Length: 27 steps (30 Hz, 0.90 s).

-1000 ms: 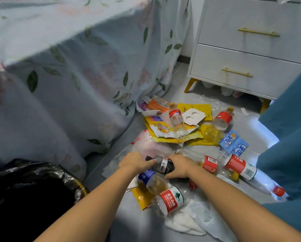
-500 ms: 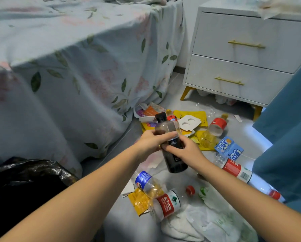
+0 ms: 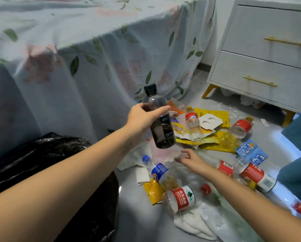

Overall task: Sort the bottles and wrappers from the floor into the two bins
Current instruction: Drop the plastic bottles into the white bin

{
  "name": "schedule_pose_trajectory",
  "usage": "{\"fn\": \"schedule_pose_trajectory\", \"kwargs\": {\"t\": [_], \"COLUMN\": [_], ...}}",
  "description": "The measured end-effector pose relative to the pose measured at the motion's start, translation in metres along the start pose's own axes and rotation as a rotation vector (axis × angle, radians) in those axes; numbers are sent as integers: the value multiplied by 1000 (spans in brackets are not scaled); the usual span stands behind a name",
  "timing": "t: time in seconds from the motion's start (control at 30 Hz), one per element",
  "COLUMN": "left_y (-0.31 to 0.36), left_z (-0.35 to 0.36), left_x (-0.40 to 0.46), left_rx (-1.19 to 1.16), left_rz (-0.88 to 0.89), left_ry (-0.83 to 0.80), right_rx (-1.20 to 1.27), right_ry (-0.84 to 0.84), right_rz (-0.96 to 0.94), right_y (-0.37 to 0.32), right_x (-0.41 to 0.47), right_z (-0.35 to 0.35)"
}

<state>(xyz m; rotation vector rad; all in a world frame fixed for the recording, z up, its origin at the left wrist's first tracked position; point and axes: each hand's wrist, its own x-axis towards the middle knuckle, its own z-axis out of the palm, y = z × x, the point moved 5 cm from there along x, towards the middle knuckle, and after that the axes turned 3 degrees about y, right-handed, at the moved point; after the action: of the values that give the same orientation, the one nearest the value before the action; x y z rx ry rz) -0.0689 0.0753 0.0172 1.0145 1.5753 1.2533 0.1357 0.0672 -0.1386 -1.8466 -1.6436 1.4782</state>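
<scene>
The left hand (image 3: 142, 117) is wrapped around the upper body of a dark, black-capped plastic bottle (image 3: 159, 119), holding it tilted in the air between the draped floral bedsheet (image 3: 93, 58) and the litter pile, with the black-bagged bin (image 3: 46, 172) just below the forearm and cut off by the frame's bottom-left edge. The right hand (image 3: 190, 160) hovers with loose, spread fingers, a bit blurry, gripping nothing, over a crumpled clear wrapper (image 3: 162, 152). Bare grey floor (image 3: 137, 215) runs between the bin and the red-labelled clear bottle (image 3: 180, 199); only one bin shows, and stuff under the white drawer unit (image 3: 268, 67) is too dim to identify.
</scene>
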Motion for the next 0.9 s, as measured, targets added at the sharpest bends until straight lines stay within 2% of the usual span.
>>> {"fn": "schedule_pose_trajectory", "kwargs": {"t": [0.1, 0.2, 0.3, 0.37, 0.43, 0.57, 0.9], "left_y": [-1, 3, 6, 6, 5, 6, 41], "left_z": [-23, -43, -59, -66, -70, -71, -81], "left_x": [-12, -19, -21, -22, -22, -21, -34], "left_rx": [47, 82, 124, 141, 146, 169, 113], "left_rz": [3, 0, -10, -23, -36, -39, 42], "left_ry": [29, 48, 93, 113, 127, 120, 126], "right_rx": [-271, -447, -608, -631, -552, -182, 369], "right_ry": [-79, -119, -57, -10, 3, -6, -23], "right_rz": [-86, -76, -95, -131, -140, -130, -221], "right_y": [-4, -6, -7, -8, -8, -22, -84], "right_x": [-2, -1, 0, 2, 6, 8, -39], "right_z": [31, 57, 74, 80, 81, 72, 26]}}
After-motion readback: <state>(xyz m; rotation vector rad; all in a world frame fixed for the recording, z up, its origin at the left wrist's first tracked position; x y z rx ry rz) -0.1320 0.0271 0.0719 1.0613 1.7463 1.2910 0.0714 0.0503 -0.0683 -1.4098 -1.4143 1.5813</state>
